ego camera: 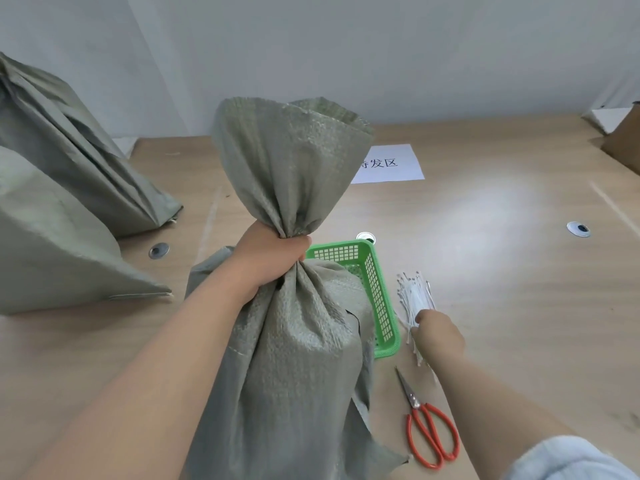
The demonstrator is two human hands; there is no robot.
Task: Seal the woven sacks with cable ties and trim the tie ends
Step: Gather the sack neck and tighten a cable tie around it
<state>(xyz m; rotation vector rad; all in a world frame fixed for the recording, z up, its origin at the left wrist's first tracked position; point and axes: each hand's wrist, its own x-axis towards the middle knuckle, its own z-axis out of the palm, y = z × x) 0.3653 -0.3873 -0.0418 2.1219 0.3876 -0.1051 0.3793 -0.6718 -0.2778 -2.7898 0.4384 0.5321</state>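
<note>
Closest to the camera, a grey-green woven sack (294,358) stands upright at the near edge of the table (502,237), its lower body filling the bottom middle of the view. The left hand (273,258) grips its neck, fingers and thumb wrapped tightly round the gathered cloth, and the loose mouth flares open above the fist. Just right of the sack, partly hidden behind it, sits a green basket (381,296). Right of the basket lies a bundle of white cable ties (414,292). The right hand (438,332) rests on the near end of it, back turned to the camera, so whether its fingers pinch a tie cannot be told. Red-handled scissors (427,431) lie nearer the edge, blades closed and pointing away, beside the right forearm. Two more sacks (69,150) lean near the left edge. A white sheet of paper (391,164) with printed characters lies toward the far edge, and a cardboard box (623,140) occupies the far right corner.
</note>
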